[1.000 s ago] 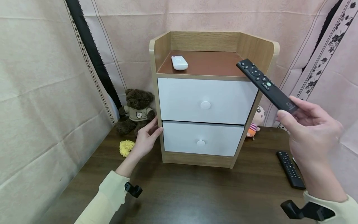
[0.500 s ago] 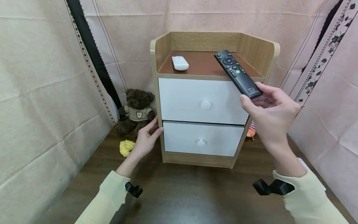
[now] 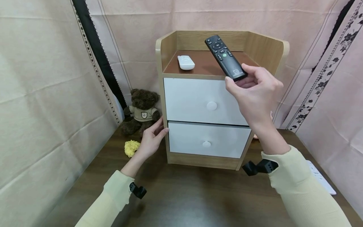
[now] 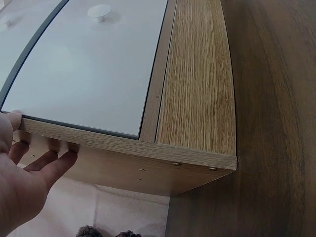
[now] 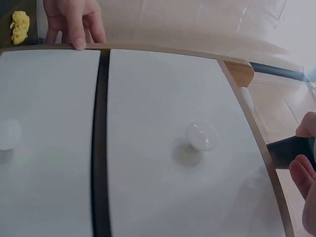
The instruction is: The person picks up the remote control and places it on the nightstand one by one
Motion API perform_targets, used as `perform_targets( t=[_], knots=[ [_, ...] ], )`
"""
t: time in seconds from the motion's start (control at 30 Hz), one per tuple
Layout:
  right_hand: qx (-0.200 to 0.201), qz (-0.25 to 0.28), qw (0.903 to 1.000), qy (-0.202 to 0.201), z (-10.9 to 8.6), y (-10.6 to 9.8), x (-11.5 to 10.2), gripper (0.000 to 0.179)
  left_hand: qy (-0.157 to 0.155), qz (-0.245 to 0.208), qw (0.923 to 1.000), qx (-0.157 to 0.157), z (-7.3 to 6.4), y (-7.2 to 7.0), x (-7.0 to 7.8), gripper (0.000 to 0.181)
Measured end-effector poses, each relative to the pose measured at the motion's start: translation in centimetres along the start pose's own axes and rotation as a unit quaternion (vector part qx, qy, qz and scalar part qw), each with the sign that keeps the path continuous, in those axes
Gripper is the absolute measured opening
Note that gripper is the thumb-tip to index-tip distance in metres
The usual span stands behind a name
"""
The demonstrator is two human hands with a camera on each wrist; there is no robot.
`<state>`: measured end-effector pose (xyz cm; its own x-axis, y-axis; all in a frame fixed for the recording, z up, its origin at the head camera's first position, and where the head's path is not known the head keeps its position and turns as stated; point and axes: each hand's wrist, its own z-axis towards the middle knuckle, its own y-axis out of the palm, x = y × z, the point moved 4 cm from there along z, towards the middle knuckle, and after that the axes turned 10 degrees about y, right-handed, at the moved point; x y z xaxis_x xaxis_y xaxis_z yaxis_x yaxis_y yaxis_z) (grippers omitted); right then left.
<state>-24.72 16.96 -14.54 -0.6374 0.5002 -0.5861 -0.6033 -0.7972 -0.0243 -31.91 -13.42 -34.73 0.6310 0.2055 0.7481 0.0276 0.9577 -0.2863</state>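
My right hand (image 3: 255, 91) pinches the lower end of a black remote control (image 3: 224, 56) between thumb and fingers. The remote is tilted, buttons toward me, over the top shelf of a small wooden cabinet (image 3: 202, 160). In the right wrist view only a dark end of the remote (image 5: 286, 152) shows. My left hand (image 3: 151, 138) touches the cabinet's left side, thumb at the front edge, fingertips against the side panel (image 4: 113, 163). Both white drawers, upper (image 3: 187, 97) and lower (image 3: 187, 138), are pushed in. A white remote (image 3: 186, 62) lies on the brown shelf.
Left of the cabinet sit a dark brown teddy bear (image 3: 144, 107) and a crumpled yellow thing (image 3: 131, 148). A flat white object (image 3: 321, 178) lies at the right, partly behind my sleeve. Pink cloth walls (image 3: 136, 22) enclose the wooden table (image 3: 181, 195).
My right hand has carried the black remote control leftward and up, from right of the cabinet to over its shelf. The left hand stays on the cabinet's side.
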Motion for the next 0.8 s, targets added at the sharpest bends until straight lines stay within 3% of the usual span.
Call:
perform_targets(
  t=[0.1,0.3,0.53,0.8],
  knots=[
    [0.003,-0.019,0.9994,-0.027,0.8,0.7,-0.5,0.034,-0.006,0.006,1.0,-0.001,0.1,0.1,0.4,0.059],
    [-0.026,-0.036,0.9952,-0.087,1.8,2.5,-1.5,0.031,-0.009,0.022,0.9997,-0.01,-0.2,0.1,3.3,0.058],
    [-0.059,-0.096,0.993,-0.036,2.6,4.3,-2.5,0.028,-0.003,0.01,0.9999,-0.006,-0.2,0.1,3.7,0.058],
    [-0.067,-0.152,0.9841,-0.062,2.6,5.6,-2.8,0.028,-0.009,0.008,0.9999,-0.006,-0.1,0.0,4.1,0.057]
  ],
)
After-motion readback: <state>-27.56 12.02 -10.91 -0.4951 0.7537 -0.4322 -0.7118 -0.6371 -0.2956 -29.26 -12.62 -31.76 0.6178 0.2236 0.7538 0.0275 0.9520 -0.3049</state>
